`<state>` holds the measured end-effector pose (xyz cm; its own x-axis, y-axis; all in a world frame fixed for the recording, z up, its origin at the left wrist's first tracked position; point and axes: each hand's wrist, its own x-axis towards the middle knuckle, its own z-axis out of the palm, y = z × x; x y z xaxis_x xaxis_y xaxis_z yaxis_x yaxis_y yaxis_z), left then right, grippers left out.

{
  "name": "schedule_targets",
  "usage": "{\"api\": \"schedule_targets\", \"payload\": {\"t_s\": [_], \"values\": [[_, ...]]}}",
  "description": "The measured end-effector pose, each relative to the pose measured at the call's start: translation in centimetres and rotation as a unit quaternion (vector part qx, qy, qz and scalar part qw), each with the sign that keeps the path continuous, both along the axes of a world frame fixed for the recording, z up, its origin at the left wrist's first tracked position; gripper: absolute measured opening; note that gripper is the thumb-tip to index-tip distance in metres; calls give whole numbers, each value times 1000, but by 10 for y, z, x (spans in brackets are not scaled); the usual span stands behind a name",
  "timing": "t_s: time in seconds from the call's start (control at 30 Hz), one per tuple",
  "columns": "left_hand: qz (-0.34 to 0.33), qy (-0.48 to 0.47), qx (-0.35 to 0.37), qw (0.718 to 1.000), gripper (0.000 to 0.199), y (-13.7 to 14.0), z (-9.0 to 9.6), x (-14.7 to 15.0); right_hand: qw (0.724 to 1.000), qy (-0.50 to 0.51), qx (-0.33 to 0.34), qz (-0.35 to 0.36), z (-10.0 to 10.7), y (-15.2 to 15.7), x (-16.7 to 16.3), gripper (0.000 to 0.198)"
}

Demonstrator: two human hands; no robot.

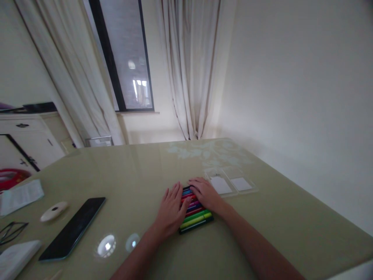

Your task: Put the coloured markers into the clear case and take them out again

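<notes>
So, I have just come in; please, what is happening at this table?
A person has both bare hands on a row of coloured pens lying side by side on the table. The left hand is at the pens' left ends, its thumb over them, and the right hand is at their right side, towards the far end of the row. Just beyond the right hand lies a clear flat case with white cards. A dark-screened device lies off to the left.

The worktop point(131, 171) looks to me smooth and glossy, the markers point(196, 215) smooth plastic, the case point(229, 181) toward its right edge clear plastic, the curtains point(201, 70) past its far edge matt cloth.
</notes>
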<state>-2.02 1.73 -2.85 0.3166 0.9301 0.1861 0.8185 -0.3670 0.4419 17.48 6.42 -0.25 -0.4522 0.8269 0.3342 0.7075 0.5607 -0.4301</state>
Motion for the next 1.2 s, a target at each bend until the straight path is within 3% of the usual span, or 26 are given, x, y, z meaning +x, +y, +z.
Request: {"api": "schedule_targets", "payload": {"t_s": [0.27,0.43,0.57,0.67,0.83,1.03,1.2], "values": [[-6,92,45,995,82,-8,7,2,998,-62,21,-18,-1,2,1,33],[-11,112,88,990,106,-22,3,29,997,-64,16,-30,-2,8,5,34],[-4,120,91,989,119,-17,-2,53,989,-47,50,-129,4,11,18,40],[6,121,74,990,122,-9,-1,62,968,-60,68,-233,10,13,35,38],[20,127,48,991,121,-4,4,63,925,-100,31,-366,17,15,65,36],[38,147,51,987,111,2,5,53,904,-123,-46,-407,20,15,80,33],[72,168,41,982,114,10,8,36,905,-126,-61,-401,19,16,80,31]]}}
